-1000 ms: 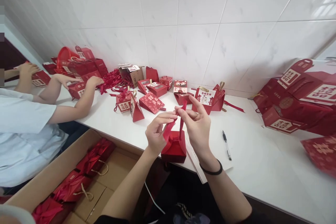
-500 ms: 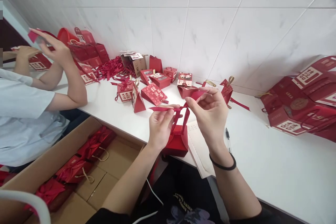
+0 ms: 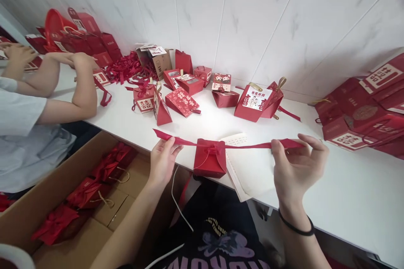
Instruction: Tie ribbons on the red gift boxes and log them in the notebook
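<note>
Holding a narrow red satin ribbon point(image 3: 249, 146) out to both sides, the person keeps it nearly straight across the top of a small red glossy paper box point(image 3: 209, 164). The left hand point(image 3: 162, 157) has its grip clamped on the left tail, thumb against fingers, with the pointed end sticking out past it. The right hand point(image 3: 298, 168) pinches the right tail between thumb and fingers, the other fingers loosely curled. Pulling evenly from opposite sides probably keeps the knot snug and centred over the curved flaps, and lets the box sit flat without a hand on it.

The box stands at the near edge of the white smooth counter point(image 3: 353, 193), likely for easy reach; whether its base overhangs cannot be told. A cream paper pad point(image 3: 252, 172) lies just right of it, under the ribbon's right side, so that side has less flat room. To the left, the left hand is beside the counter's edge, near a brown cardboard carton point(image 3: 104, 214). On the far side, a strip of white surface separates the ribbon from a red triangular paper box point(image 3: 163, 110) and a red paper box with a white printed card point(image 3: 254, 107), leaving some room to lift.
</note>
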`<state>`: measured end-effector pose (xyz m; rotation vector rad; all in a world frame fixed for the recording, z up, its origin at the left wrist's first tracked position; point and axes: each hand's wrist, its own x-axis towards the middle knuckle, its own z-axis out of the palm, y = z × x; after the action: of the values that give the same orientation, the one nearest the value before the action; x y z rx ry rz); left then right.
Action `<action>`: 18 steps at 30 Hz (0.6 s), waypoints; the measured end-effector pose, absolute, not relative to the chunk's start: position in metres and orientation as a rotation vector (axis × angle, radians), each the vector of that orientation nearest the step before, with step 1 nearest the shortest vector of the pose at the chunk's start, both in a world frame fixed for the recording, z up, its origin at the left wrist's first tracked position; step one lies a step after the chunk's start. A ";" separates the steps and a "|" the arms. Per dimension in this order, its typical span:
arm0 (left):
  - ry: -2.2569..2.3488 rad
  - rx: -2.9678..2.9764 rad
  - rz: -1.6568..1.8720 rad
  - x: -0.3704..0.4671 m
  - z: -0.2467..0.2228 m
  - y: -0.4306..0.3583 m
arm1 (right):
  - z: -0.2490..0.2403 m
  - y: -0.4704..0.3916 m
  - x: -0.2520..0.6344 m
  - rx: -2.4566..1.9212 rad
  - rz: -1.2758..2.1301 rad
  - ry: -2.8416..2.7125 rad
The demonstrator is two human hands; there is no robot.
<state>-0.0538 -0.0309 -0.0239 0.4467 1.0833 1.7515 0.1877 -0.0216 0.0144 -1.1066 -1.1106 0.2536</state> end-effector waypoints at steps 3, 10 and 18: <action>1.181 0.431 1.660 -0.068 -0.041 -0.036 | -0.003 -0.031 0.205 -1.171 0.236 -1.069; 1.607 0.776 1.386 -0.104 -0.066 -0.035 | -0.036 -0.041 0.239 -1.502 0.346 -1.255; 1.490 1.890 0.892 -0.078 -0.014 -0.030 | -0.018 -0.009 0.187 -1.227 0.880 -1.887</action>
<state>-0.0778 -0.0302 -0.0143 1.8897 1.4898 0.8919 0.1866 -0.0086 -0.0178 -1.2274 -1.8869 0.8796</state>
